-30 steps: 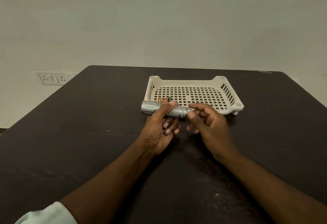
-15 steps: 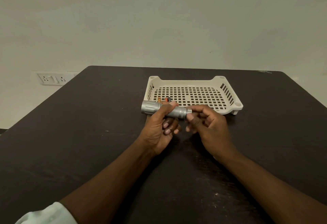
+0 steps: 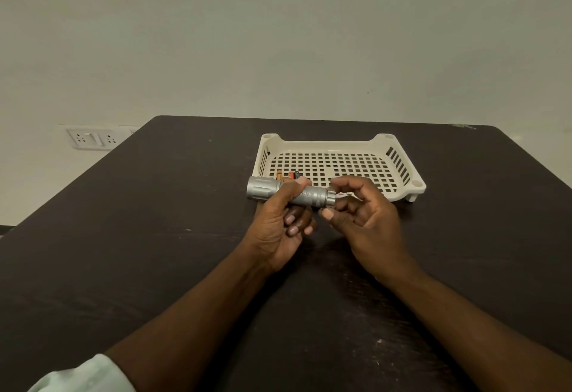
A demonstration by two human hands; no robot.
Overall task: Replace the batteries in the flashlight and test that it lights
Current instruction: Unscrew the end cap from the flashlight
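Flashlight (image 3: 291, 195): being gripped by left hand (image 3: 278, 224); tail cap (image 3: 330, 198) being approached by right hand (image 3: 362, 215), fingers loosely spread. Batteries (image 3: 288, 175) being kept in tray (image 3: 399, 147); replacement judged barely begun.

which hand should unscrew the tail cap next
Right. The right hand has its fingertips at the flashlight tail cap, while the left hand grips the body.

table (image 3: 154, 237): dark, scuffed top, fills lower frame
tray (image 3: 328, 146): cream, perforated plastic, on table at 12 o'clock
wall socket (image 3: 89, 139): white, 10 o'clock, behind table's left edge
wall (image 3: 278, 35): plain, pale
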